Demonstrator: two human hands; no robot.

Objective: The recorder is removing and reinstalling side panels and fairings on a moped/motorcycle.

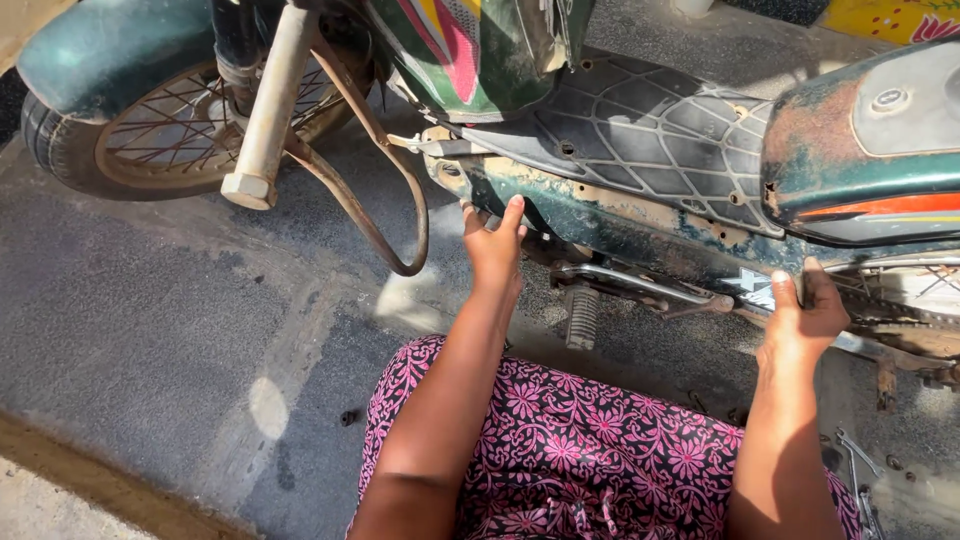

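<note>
A worn green motorbike stands in front of me, its dirty lower side panel (640, 235) running across the middle. My left hand (494, 250) presses against the panel's front lower edge, fingers up. My right hand (802, 318) grips the panel's rear lower edge near a white sticker, thumb on the outside. Beneath the panel, between my hands, sit a ribbed footpeg (581, 317) and a chrome lever (640, 285). The black textured footboard (650, 130) lies above the panel.
The front wheel (150, 130) with spokes and a pale fork leg (268, 110) is at upper left, with a rusty bent crash bar (385, 180) beside it. My lap in pink floral cloth (590, 450) fills the bottom. A metal tool (860, 480) lies on the grey ground.
</note>
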